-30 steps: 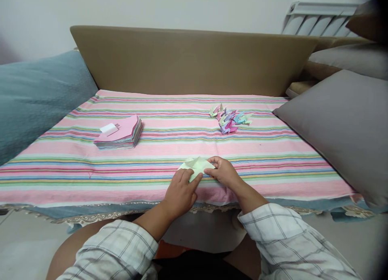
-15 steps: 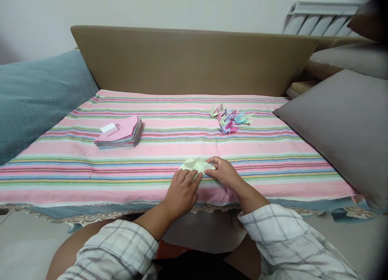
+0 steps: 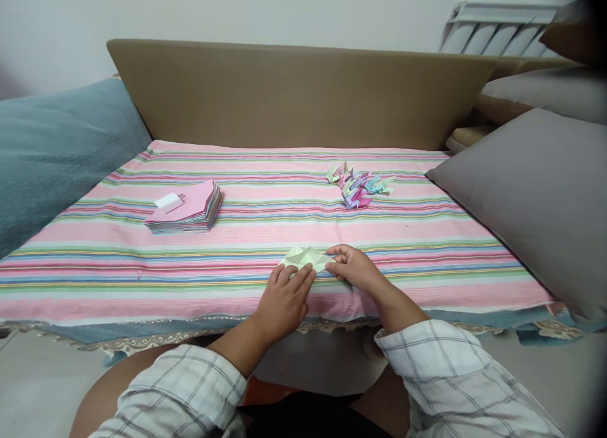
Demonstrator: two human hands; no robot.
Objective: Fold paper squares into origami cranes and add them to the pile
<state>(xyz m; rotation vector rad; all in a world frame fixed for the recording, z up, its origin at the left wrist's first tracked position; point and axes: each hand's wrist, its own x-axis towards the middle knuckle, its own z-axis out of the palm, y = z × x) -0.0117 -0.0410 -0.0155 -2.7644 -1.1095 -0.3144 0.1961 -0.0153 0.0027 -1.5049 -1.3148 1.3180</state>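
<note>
A pale green sheet of origami paper (image 3: 297,256), partly folded with raised creases, lies on the striped cloth close to the front edge. My left hand (image 3: 283,302) rests on its near side, fingers stretched out and pressing the paper down. At the paper's right corner, my right hand (image 3: 358,268) pinches the tip between thumb and forefinger. The lower edge of the paper is partly hidden under my left fingers.
Several small folded paper figures (image 3: 359,188) in mixed colours lie beyond my right hand. A stack of coloured paper (image 3: 196,204) at the left bears a white block-shaped object (image 3: 169,202). Grey cushions (image 3: 526,191) border the right, a blue cushion (image 3: 66,153) the left, a brown panel (image 3: 303,97) the back.
My left fingers have moved onto the middle of the paper and straightened, and the raised fold there looks flatter. My right hand keeps its pinch at the right corner, shifted slightly right.
</note>
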